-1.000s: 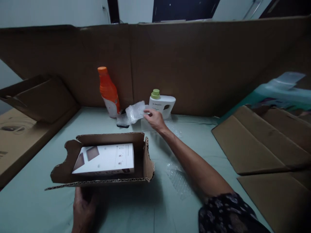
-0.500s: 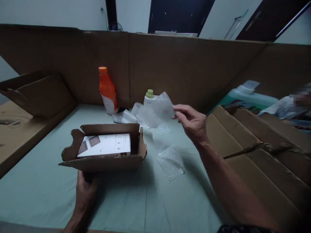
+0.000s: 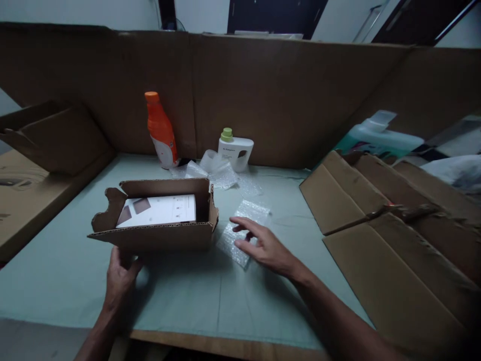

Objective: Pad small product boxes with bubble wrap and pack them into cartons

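Note:
A small open cardboard box (image 3: 161, 239) stands left of centre, its flaps up and a white printed carton (image 3: 161, 210) inside it. My left hand (image 3: 122, 276) grips the box low on its near left side; some fingertips are hidden by the box. To the right of the box, my right hand (image 3: 265, 245) hovers just over or at a sheet of bubble wrap (image 3: 235, 245), with fingers apart and nothing pinched between them. More crumpled bubble wrap (image 3: 223, 175) lies farther back, in front of a white bottle with a green cap (image 3: 235, 152).
An orange bottle (image 3: 161, 133) stands against the cardboard wall (image 3: 263, 95) at the back. Several folded cardboard boxes (image 3: 387, 271) fill the right side, near a teal jug (image 3: 383, 140). Another open box (image 3: 63, 143) rests at the left on a flat carton (image 3: 22, 200).
My right hand has let go of the bubble wrap it pinched and moved down toward me. That wrap now lies on the table. My left hand stays at the box.

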{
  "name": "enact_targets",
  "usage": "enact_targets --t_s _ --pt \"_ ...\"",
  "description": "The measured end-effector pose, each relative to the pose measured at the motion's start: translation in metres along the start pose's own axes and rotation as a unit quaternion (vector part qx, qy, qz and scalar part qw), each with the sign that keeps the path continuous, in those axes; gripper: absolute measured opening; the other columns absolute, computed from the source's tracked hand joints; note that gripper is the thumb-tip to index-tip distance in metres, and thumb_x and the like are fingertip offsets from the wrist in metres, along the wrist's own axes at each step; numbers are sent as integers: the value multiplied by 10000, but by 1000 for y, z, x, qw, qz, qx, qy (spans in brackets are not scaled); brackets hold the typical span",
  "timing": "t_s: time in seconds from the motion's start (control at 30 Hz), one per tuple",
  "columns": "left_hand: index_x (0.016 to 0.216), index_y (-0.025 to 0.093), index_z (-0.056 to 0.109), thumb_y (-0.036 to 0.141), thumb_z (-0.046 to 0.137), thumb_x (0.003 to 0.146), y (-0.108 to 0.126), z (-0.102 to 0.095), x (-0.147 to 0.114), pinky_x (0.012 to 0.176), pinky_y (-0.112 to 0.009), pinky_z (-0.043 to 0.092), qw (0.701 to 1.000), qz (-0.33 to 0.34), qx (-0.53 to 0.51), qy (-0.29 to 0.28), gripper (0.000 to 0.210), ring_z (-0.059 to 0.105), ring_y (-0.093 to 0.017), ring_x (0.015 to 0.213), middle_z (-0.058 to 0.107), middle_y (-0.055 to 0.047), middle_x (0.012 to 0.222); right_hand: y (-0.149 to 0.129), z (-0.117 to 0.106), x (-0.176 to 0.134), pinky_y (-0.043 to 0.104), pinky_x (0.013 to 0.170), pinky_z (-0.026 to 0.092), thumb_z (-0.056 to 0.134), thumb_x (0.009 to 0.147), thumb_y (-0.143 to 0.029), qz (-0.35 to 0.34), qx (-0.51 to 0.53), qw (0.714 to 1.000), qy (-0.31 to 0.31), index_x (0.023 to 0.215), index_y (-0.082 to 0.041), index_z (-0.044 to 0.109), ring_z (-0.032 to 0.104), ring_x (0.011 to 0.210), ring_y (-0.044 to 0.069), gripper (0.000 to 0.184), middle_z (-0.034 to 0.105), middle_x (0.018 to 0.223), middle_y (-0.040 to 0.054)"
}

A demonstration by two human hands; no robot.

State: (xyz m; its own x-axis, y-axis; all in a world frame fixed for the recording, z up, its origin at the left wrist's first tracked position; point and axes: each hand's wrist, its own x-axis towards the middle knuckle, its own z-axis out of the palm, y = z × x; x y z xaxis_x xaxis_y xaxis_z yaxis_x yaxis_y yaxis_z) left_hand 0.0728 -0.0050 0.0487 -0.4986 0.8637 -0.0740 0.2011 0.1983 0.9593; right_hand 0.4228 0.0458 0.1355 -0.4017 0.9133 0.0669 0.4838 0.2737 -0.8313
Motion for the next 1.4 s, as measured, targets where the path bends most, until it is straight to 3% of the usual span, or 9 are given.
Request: enact_targets --t_s 0.23,0.4,0.53,0.73,0.87,1.03,1.17,1.3,1.4 --pt "1257 154 546 446 726 655 7 16 12 987 -414 497 999 30 12 -35 694 616 -316 1158 670 -137 1202 21 62 30 493 1036 505 614 812 -206 -52 25 998 5 1514 -192 429 575 1261 309 726 579 1421 147" --pt "1192 154 552 366 713 649 28 60 64 978 -403 486 994 82 -28 -64 605 617 -278 1090 665 -103 1109 33 42 67 475 982 533 614 812 -231 -44 34 997 62 1532 -210 402 584 1249 297 751 552 1456 148" --pt "1276 165 529 320 716 660 37 75 85 1049 -447 462 992 82 -37 -89 663 598 -293 1170 645 -128 1200 44 5 56 519 1094 451 582 850 -222 -38 -83 994 68 1377 -207 589 524 1350 305 527 553 1479 136" --pt "1465 224 449 460 685 796 15 46 3 1080 -521 454 996 64 60 -23 748 514 -344 1348 534 -163 1472 57 1 -26 561 1127 390 737 834 -277 -76 -265 957 -88 1400 -232 589 443 1417 354 587 518 1524 141" --pt "1229 223 652 498 644 836 8 39 -52 942 -419 561 989 95 84 -71 480 575 -320 1289 610 -123 1393 62 40 -31 553 1077 406 583 846 -33 -102 -287 952 -1 1072 -202 736 523 1342 316 321 689 1313 121" --pt "1187 220 676 537 619 862 4 35 -65 878 -401 587 979 133 92 -122 458 611 -305 1249 635 -121 1361 34 85 -42 494 1106 372 612 811 -61 -222 -219 950 -33 1130 -215 709 502 1360 259 368 680 1343 66" --pt "1216 212 669 552 577 891 -5 33 -68 749 -374 598 969 146 139 -145 479 579 -322 1281 616 -135 1378 14 82 -67 472 1134 358 696 894 -419 -241 -178 947 -119 1307 -213 634 491 1365 240 466 623 1420 89" --pt "1227 182 662 503 569 913 -15 43 -77 871 -451 570 934 254 210 -134 458 571 -327 1251 615 -156 1353 39 33 -60 562 1150 317 657 890 -262 -108 -206 972 33 1323 -211 648 469 1395 300 436 591 1458 127" --pt "1264 135 635 406 562 926 -13 56 -81 937 -500 514 893 313 295 -132 440 598 -326 1133 665 -165 1237 72 -5 -37 559 1099 374 714 753 -214 16 -135 970 200 1021 -206 770 592 1246 346 273 716 1266 133"
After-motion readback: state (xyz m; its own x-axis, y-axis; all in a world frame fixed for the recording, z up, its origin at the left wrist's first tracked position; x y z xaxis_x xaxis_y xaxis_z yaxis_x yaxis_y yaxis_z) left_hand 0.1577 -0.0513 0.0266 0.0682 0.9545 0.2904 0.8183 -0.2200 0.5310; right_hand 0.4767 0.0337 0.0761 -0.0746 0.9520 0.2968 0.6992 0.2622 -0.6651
